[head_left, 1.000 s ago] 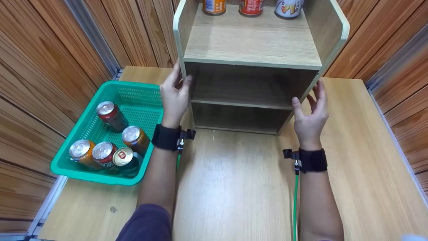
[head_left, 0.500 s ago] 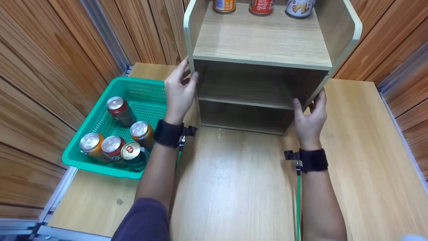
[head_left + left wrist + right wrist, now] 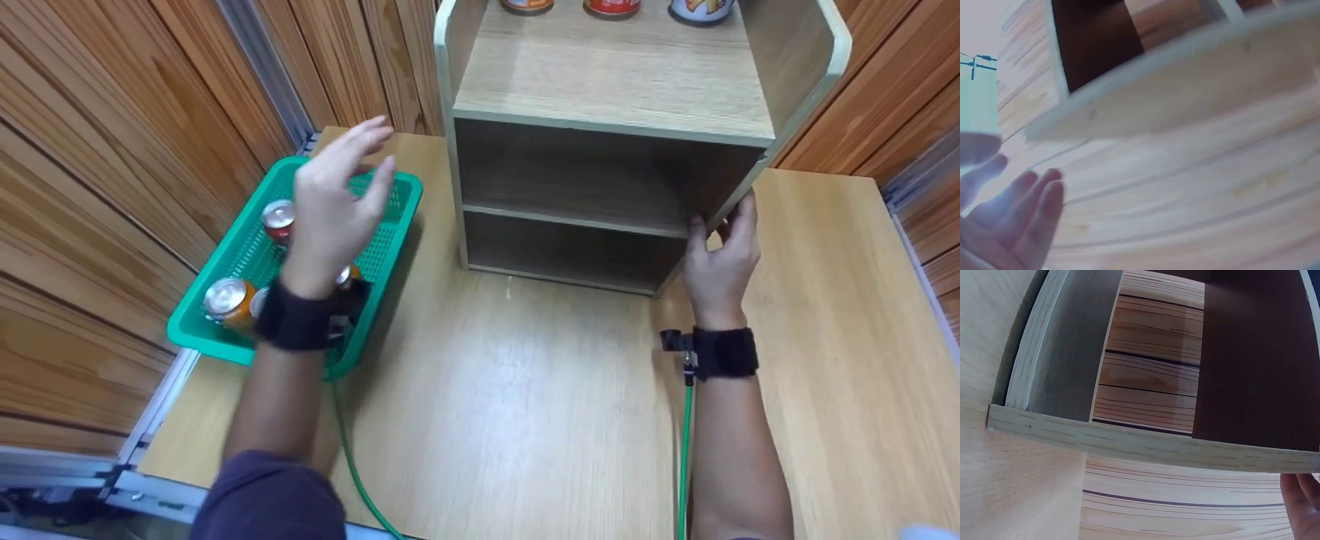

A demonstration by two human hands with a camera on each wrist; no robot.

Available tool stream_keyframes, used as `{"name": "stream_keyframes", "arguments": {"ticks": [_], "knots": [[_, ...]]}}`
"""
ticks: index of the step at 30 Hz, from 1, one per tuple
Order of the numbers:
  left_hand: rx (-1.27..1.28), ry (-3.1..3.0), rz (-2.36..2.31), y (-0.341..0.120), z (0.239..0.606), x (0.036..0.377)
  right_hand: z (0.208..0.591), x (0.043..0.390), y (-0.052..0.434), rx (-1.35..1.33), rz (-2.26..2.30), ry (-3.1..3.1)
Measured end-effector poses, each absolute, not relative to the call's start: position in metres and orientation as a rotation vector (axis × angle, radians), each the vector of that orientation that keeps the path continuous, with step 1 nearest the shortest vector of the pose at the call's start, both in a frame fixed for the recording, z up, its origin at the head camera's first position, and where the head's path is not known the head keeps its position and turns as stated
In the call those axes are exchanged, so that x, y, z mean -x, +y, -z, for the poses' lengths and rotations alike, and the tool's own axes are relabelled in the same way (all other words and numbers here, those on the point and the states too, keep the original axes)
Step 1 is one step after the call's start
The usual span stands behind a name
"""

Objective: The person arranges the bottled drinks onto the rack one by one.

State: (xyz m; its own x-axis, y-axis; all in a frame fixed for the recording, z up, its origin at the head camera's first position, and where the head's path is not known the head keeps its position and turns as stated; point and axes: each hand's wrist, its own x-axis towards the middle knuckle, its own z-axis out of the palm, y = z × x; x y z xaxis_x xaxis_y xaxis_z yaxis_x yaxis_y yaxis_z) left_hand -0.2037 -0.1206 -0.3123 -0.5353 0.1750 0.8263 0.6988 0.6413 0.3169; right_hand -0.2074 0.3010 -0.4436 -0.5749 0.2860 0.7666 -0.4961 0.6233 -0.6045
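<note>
My left hand [image 3: 330, 202] is in the air over the green basket [image 3: 411, 217], fingers loosely bent and holding nothing. In the left wrist view, that hand [image 3: 1016, 219] is apart from the wooden shelf unit [image 3: 1185, 84]. The shelf unit [image 3: 607, 94] stands upright, with two bare compartments below its top board. My right hand [image 3: 721, 262] holds its right side panel, thumb at the front edge and fingers along the outer face. In the right wrist view, fingers [image 3: 1300, 503] meet that panel [image 3: 1140, 453] from outside. Several cans lie in the basket, including an orange can [image 3: 229, 298], some hidden by my left arm.
On the top board stand an orange can [image 3: 528, 4], a red can [image 3: 611, 7] and a white can [image 3: 701, 10], cut off by the frame. Wood-panelled walls [image 3: 97, 150] enclose the table [image 3: 510, 420]. Green cables [image 3: 684, 457] trail from both wrists.
My left hand has let go of the shelf's left side and moved left over the basket. The right hand stays at the right panel. The view has shifted, so the scene sits further right.
</note>
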Motion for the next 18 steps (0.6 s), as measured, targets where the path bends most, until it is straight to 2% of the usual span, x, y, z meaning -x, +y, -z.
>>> {"name": "stream_keyframes", "arguments": {"ticks": [5,11,18], "knots": [[0.646,-2.453,0.667,-0.153,0.315,0.195,0.444,0.207,0.306,-0.159,-1.061,-1.909],[0.694,-2.891,0.507,-0.177,0.348,0.196,0.445,0.206,0.31,-0.14,-1.067,-1.906],[0.58,-3.059,0.483,-0.201,0.377,0.197,0.433,0.199,0.296,-0.109,-1.132,-1.905]]}}
